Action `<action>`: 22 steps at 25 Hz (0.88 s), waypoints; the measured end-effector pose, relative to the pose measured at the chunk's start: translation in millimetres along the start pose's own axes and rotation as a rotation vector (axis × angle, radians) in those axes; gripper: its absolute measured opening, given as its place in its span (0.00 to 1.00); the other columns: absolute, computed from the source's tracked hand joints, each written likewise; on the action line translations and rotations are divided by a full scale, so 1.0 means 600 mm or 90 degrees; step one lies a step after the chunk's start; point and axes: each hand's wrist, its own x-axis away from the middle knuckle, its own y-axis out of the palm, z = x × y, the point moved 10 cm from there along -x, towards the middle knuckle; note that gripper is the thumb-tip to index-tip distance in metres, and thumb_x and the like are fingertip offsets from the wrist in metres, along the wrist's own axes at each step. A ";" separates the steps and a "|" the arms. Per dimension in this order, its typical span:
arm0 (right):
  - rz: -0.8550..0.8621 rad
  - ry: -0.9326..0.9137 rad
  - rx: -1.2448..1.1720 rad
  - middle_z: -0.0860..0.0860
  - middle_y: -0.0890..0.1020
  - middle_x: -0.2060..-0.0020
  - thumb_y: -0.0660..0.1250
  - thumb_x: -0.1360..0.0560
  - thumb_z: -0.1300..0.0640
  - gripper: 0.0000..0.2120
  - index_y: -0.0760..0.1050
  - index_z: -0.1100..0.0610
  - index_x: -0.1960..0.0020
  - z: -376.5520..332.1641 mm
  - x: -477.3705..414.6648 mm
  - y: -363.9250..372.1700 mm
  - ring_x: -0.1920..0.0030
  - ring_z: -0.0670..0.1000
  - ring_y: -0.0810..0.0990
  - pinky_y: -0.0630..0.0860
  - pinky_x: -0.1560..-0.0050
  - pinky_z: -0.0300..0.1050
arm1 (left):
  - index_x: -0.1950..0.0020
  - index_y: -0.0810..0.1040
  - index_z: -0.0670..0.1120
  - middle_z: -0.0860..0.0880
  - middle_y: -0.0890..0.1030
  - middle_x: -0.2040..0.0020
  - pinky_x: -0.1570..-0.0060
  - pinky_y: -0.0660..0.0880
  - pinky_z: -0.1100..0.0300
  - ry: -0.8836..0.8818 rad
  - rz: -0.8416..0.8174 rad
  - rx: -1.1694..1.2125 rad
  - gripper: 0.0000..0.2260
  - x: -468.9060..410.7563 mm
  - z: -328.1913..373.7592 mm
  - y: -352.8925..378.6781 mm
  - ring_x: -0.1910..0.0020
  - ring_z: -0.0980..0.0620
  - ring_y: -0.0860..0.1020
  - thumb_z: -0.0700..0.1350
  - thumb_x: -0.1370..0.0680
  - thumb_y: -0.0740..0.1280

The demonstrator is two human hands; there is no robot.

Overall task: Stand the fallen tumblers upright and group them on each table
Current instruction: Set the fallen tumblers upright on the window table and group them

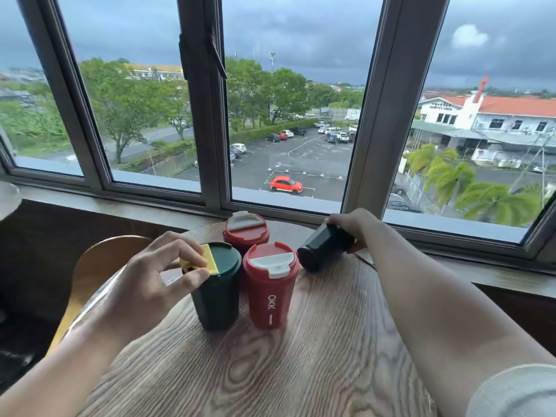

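Several tumblers are on a round wooden table [301, 356]. A dark green tumbler with a yellow lid flap [218, 293] stands upright; my left hand [156, 275] grips its lid rim. Right of it stands a red tumbler marked OKK [270, 293], and another red tumbler [246, 231] is upright behind them. At the back right, a second dark green tumbler [323, 251] lies tilted on its side, base toward me, with my right hand [352, 225] closed around its top end.
A wooden chair back [99, 266] curves at the table's left edge. A window ledge [451, 266] and window frame run just behind the table. A pale round object [7, 200] sits at the far left.
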 end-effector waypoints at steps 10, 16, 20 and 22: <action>0.131 -0.604 0.132 0.49 0.82 0.41 0.81 0.32 0.50 0.20 0.84 0.55 0.42 -0.120 0.166 0.017 0.45 0.50 0.82 0.78 0.40 0.47 | 0.55 0.84 0.54 0.55 0.82 0.44 0.44 0.76 0.68 0.022 -0.001 -0.002 0.10 0.002 -0.001 -0.004 0.40 0.54 0.81 0.58 0.29 0.71; 0.142 -0.579 0.067 0.49 0.80 0.35 0.76 0.26 0.48 0.08 0.87 0.50 0.50 -0.108 0.161 0.003 0.39 0.49 0.80 0.73 0.38 0.45 | 0.56 0.83 0.54 0.55 0.82 0.45 0.48 0.77 0.69 0.026 0.011 0.006 0.08 0.004 -0.002 -0.002 0.41 0.53 0.81 0.57 0.28 0.71; 0.116 -0.576 0.024 0.48 0.84 0.45 0.74 0.23 0.57 0.05 0.88 0.53 0.49 -0.124 0.152 -0.003 0.47 0.47 0.83 0.77 0.38 0.49 | 0.56 0.83 0.57 0.58 0.79 0.41 0.47 0.75 0.73 0.012 0.021 -0.025 0.06 0.010 -0.004 0.000 0.38 0.57 0.78 0.57 0.28 0.72; 0.102 -0.545 0.036 0.48 0.84 0.45 0.72 0.22 0.57 0.11 0.85 0.49 0.40 -0.127 0.138 -0.007 0.53 0.44 0.82 0.77 0.44 0.44 | 0.55 0.82 0.59 0.62 0.76 0.37 0.46 0.75 0.74 -0.002 0.025 -0.033 0.04 0.014 -0.007 -0.001 0.36 0.62 0.76 0.54 0.28 0.73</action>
